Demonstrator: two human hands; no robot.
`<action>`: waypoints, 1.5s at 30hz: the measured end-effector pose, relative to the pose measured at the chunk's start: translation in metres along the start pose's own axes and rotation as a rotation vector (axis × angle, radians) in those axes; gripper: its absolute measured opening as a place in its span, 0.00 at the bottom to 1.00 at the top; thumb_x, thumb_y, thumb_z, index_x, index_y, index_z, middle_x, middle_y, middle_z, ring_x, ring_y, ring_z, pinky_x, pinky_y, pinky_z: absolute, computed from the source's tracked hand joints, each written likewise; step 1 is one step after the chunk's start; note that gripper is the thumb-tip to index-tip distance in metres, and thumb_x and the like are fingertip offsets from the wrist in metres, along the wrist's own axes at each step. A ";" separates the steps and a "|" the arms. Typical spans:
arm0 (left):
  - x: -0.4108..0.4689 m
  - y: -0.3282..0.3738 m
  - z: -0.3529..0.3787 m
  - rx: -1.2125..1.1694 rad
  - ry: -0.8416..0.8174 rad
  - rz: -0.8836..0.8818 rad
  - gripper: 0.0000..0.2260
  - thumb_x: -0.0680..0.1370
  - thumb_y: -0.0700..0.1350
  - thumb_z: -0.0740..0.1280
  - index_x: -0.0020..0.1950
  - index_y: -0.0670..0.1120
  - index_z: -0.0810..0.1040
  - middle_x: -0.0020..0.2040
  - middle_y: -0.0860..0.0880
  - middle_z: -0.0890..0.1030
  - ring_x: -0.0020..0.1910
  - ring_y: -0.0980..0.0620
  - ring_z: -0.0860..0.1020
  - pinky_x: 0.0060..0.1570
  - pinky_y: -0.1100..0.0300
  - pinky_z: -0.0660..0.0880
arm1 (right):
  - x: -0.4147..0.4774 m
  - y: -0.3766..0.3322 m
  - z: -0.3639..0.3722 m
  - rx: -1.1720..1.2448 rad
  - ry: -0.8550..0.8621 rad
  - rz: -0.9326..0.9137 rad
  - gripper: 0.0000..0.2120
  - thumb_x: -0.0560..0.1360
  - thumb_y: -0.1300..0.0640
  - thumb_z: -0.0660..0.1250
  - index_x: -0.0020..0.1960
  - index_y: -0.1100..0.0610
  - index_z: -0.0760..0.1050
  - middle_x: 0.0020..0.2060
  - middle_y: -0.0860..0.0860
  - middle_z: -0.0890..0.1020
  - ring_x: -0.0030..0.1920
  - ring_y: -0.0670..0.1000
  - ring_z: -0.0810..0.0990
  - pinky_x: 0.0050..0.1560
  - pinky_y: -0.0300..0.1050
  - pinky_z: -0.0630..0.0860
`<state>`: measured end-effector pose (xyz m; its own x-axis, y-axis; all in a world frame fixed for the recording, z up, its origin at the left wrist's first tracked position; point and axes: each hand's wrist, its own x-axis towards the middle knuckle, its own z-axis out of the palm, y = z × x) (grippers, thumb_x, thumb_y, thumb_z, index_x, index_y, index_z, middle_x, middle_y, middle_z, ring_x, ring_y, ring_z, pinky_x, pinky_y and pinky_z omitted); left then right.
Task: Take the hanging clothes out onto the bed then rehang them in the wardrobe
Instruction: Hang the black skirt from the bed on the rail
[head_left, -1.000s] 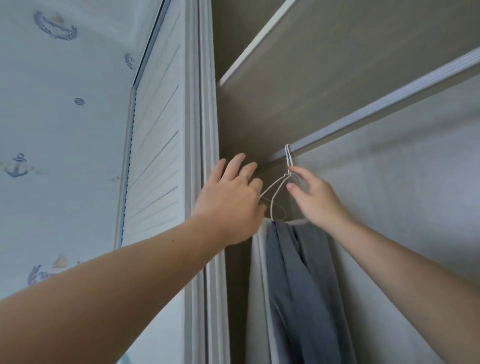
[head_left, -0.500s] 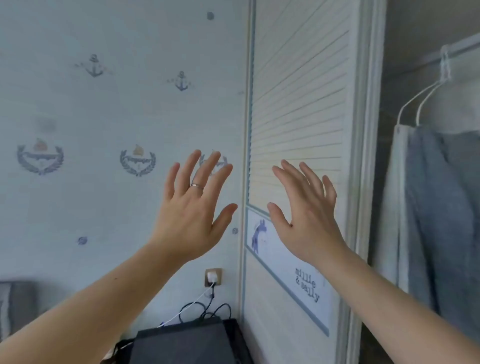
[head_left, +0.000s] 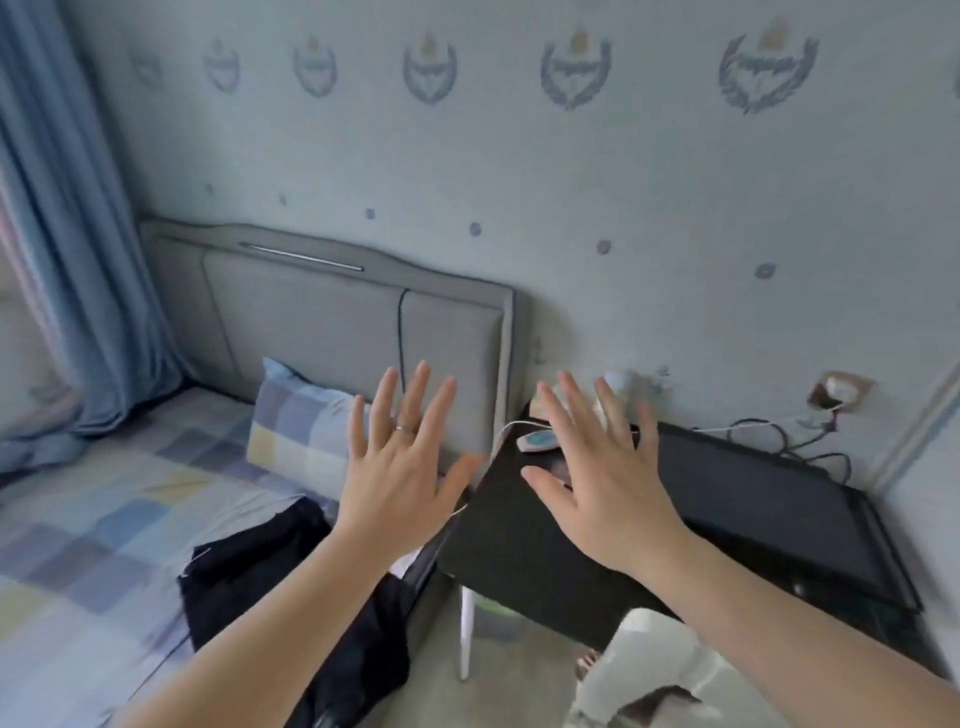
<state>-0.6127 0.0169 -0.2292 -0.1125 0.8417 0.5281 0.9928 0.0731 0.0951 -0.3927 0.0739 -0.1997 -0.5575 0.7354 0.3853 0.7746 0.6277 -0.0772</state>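
A black garment (head_left: 249, 577) lies on the bed (head_left: 93, 561), draped over its near right edge, with a thin hanger wire showing at its left. My left hand (head_left: 400, 478) is raised in the air above that garment, fingers spread and straight, holding nothing. My right hand (head_left: 602, 483) is raised beside it over the black bedside table (head_left: 519, 540), fingers also spread and empty. The wardrobe and its hanging clothes are out of view.
A checked pillow (head_left: 301, 426) leans on the grey headboard (head_left: 337, 312). A dark flat screen (head_left: 779, 514) lies on the table by cables and a wall socket (head_left: 836, 395). Blue curtains (head_left: 67, 260) hang at the left. My light trouser leg (head_left: 654, 670) shows below.
The view has swung left and down from the wardrobe to the bed. Both hands left the hanger on the rail and now hover spread and empty.
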 end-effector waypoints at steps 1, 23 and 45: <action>-0.015 -0.022 0.006 0.017 -0.033 -0.056 0.33 0.79 0.67 0.49 0.82 0.54 0.50 0.83 0.49 0.49 0.81 0.44 0.41 0.77 0.41 0.40 | 0.005 -0.019 0.020 0.031 -0.039 -0.037 0.35 0.77 0.32 0.44 0.79 0.44 0.40 0.80 0.45 0.45 0.79 0.56 0.42 0.74 0.67 0.41; -0.099 -0.344 0.147 0.040 -0.426 -0.952 0.32 0.80 0.67 0.50 0.81 0.57 0.44 0.82 0.54 0.45 0.80 0.49 0.35 0.75 0.47 0.35 | 0.252 -0.251 0.365 0.243 -0.612 -0.420 0.35 0.78 0.33 0.44 0.77 0.44 0.33 0.79 0.44 0.39 0.78 0.53 0.37 0.74 0.64 0.40; -0.186 -0.595 0.463 -0.225 -0.611 -1.260 0.30 0.82 0.59 0.58 0.81 0.50 0.55 0.80 0.49 0.58 0.79 0.46 0.53 0.77 0.48 0.55 | 0.364 -0.319 0.798 -0.027 -0.956 -0.326 0.33 0.80 0.36 0.49 0.79 0.45 0.42 0.80 0.43 0.46 0.79 0.53 0.45 0.75 0.61 0.48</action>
<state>-1.1628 0.0647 -0.7751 -0.8112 0.3774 -0.4467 0.2084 0.9003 0.3821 -1.0810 0.3451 -0.7689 -0.7395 0.4324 -0.5159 0.5413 0.8376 -0.0740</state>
